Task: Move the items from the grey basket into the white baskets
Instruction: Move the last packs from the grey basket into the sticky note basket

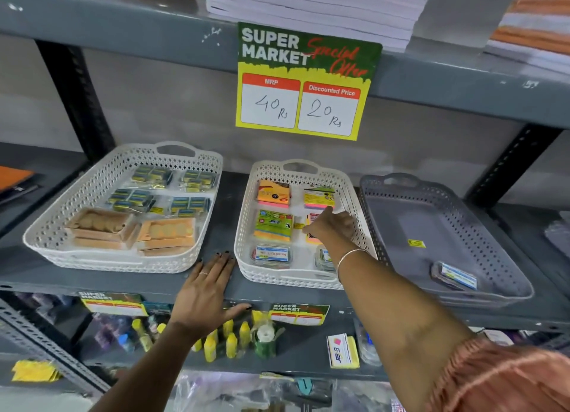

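- Head view, shelf level: we see three perforated plastic baskets side by side on a grey metal shelf [46, 283].
- The grey perforated plastic basket [481, 226] stands at the right; one small clear box with a blue-and-white label [455, 276] lies near its front edge, beside a yellow sticker [416, 243] on its floor.
- The middle white perforated basket [246, 242] holds bright sticky-note pads [274, 225] and two small clear labelled boxes [271, 255] at the front.
- Our right hand [331, 225] reaches into this basket, fingers extended over a pink-and-yellow pad; we cannot tell whether it grips anything.
- Our left hand [205, 291] lies flat and spread on the shelf edge, holding nothing.
- The left white perforated basket [77, 195] contains blue-and-yellow packets [151, 175] and tan boxes [98, 226].
- A green-and-yellow price sign [303, 83] hangs above.
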The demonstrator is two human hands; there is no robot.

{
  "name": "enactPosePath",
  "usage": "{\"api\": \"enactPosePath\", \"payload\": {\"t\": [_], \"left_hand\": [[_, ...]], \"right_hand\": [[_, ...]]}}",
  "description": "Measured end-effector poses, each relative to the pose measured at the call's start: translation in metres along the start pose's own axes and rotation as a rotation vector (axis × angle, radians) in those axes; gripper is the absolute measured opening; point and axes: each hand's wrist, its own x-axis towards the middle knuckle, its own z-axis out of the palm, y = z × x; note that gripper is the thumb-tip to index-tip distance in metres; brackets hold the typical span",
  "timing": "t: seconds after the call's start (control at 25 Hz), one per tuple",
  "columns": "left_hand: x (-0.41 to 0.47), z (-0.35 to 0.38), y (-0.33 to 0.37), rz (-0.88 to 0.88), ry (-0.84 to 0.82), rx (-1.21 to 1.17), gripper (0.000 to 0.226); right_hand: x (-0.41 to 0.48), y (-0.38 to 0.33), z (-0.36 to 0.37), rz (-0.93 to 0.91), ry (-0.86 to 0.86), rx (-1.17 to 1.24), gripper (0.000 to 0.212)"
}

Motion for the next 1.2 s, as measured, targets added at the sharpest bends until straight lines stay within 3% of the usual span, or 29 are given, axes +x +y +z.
{"api": "enactPosePath", "payload": {"t": [0.16,0.32,0.48,0.64,0.84,1.04,1.2], "left_hand": [[0.0,-0.002,0.0,0.002,-0.028,0.015,0.096],[-0.001,-0.004,0.0,-0.006,-0.032,0.011,0.096],[-0.001,-0.01,0.004,-0.009,-0.048,0.018,0.098],[-0.002,-0.007,0.003,-0.018,-0.032,0.02,0.1],[-0.001,-0.007,0.004,-0.007,-0.001,0.003,0.101],[-0.001,-0.008,0.005,-0.012,-0.019,0.0,0.1],[-0.001,-0.01,0.006,-0.015,-0.039,0.018,0.1]], "right_hand": [[-0.001,0.002,-0.012,-0.042,0.025,0.061,0.091],[0.01,0.019,-0.051,-0.132,0.221,0.203,0.058],[0.029,0.069,-0.077,-0.01,0.396,0.092,0.038],[0.042,0.149,-0.072,0.117,0.182,-0.228,0.042],[0.044,0.199,-0.055,0.351,-0.17,-0.542,0.067],[0.023,0.197,-0.066,0.193,0.081,-0.482,0.06],[0.017,0.134,-0.092,0.033,0.232,-0.284,0.046]]}}
